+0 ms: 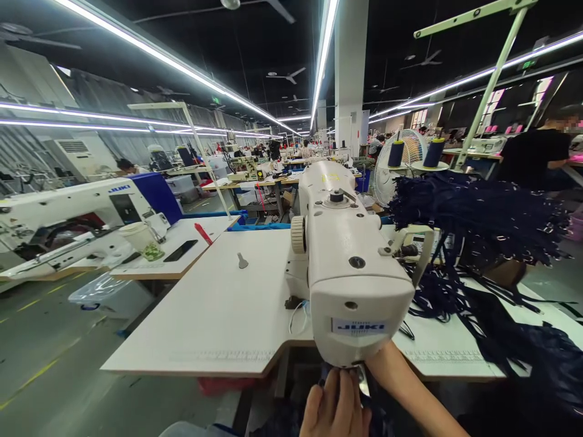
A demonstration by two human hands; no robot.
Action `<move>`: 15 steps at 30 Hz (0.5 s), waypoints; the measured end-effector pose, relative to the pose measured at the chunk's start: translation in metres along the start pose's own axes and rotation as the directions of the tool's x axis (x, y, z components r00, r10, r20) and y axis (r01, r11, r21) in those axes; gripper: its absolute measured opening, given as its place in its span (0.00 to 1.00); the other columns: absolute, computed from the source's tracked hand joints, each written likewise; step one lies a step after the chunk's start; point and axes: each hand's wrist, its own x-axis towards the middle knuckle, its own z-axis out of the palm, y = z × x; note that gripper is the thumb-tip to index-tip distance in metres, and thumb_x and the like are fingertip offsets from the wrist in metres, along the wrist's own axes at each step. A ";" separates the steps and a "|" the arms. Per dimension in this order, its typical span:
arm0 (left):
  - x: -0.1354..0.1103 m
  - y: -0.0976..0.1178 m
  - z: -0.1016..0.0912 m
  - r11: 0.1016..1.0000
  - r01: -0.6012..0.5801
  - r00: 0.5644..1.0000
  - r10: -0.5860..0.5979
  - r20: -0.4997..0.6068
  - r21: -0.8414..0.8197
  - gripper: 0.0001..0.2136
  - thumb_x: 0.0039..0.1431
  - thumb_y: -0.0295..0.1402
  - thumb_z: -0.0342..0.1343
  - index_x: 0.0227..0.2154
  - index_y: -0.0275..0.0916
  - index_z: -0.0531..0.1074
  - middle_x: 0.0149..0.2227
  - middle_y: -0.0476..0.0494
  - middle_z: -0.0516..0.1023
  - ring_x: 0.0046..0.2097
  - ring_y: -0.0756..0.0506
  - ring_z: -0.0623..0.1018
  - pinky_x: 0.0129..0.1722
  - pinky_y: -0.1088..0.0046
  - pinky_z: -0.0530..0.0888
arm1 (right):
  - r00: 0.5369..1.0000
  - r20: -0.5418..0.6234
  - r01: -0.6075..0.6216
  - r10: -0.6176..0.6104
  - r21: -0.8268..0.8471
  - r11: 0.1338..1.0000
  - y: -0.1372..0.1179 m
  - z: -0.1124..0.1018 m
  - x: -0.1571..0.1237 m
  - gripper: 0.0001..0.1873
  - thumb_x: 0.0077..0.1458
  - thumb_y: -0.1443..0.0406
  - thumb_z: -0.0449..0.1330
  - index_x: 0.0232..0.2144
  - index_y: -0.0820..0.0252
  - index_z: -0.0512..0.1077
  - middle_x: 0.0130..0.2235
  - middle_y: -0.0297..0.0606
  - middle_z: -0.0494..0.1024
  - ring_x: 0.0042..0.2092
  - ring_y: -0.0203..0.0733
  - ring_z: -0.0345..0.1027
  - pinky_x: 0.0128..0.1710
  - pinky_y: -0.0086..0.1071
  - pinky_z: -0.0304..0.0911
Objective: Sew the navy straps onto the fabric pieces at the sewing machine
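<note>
A white JUKI sewing machine (359, 273) stands in front of me, its head over the front edge of the table. Just below the head, my left hand (337, 403) has its fingers bent and close together on dark navy fabric (380, 419). Most of that fabric is covered by the hand or lost in shadow. My right hand (381, 359) reaches in from the right behind the machine head. Only its wrist and forearm show; the fingers are hidden. A bundle of navy straps with metal rings (478, 212) hangs to the right of the machine.
The white table (204, 315) has a printed ruler along its front edge and a small grey metal piece (243, 261) on it. A phone (181, 250) and a cup (142, 241) stand on the left table. More navy fabric (542, 358) lies at right, near a fan (387, 161).
</note>
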 end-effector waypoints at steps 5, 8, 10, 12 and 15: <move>0.000 0.002 0.003 1.000 0.023 0.999 -0.023 -0.026 0.010 0.18 0.70 0.33 0.39 0.34 0.39 0.75 0.31 0.54 0.81 0.35 0.53 0.77 0.39 0.68 0.64 | 1.000 -0.013 -0.006 0.006 -0.023 1.000 0.009 0.002 0.000 0.17 0.53 0.63 0.55 0.41 0.60 0.79 0.38 0.44 0.84 0.40 0.49 0.75 0.39 0.35 0.70; -0.001 0.002 0.004 1.000 0.025 0.999 -0.024 -0.033 0.018 0.19 0.70 0.33 0.39 0.33 0.39 0.76 0.30 0.53 0.81 0.35 0.53 0.77 0.41 0.68 0.64 | 1.000 -0.018 0.002 -0.003 -0.023 1.000 0.007 0.003 -0.001 0.17 0.53 0.65 0.54 0.42 0.60 0.79 0.38 0.43 0.84 0.41 0.49 0.75 0.40 0.34 0.70; -0.001 0.002 0.004 0.999 0.022 0.999 -0.021 -0.027 0.024 0.19 0.69 0.32 0.39 0.33 0.39 0.76 0.30 0.52 0.81 0.35 0.53 0.77 0.41 0.68 0.64 | 1.000 -0.025 0.018 -0.018 -0.024 1.000 0.004 0.003 -0.001 0.17 0.53 0.65 0.55 0.42 0.60 0.79 0.39 0.44 0.84 0.43 0.50 0.75 0.43 0.35 0.70; -0.001 0.002 0.005 0.999 0.008 1.000 -0.007 -0.020 0.033 0.18 0.69 0.32 0.40 0.33 0.39 0.77 0.30 0.52 0.81 0.35 0.53 0.77 0.41 0.69 0.63 | 0.999 -0.035 0.037 -0.038 -0.029 0.999 0.002 0.004 0.000 0.17 0.52 0.65 0.56 0.41 0.59 0.79 0.40 0.44 0.84 0.45 0.51 0.75 0.47 0.37 0.69; -0.002 0.000 0.006 0.999 -0.022 0.999 0.024 -0.032 0.049 0.19 0.69 0.32 0.40 0.32 0.40 0.76 0.30 0.54 0.81 0.34 0.53 0.77 0.40 0.69 0.63 | 0.997 -0.052 0.058 -0.060 -0.041 0.997 0.001 0.006 0.002 0.17 0.51 0.65 0.57 0.43 0.58 0.79 0.41 0.44 0.83 0.48 0.52 0.73 0.50 0.38 0.67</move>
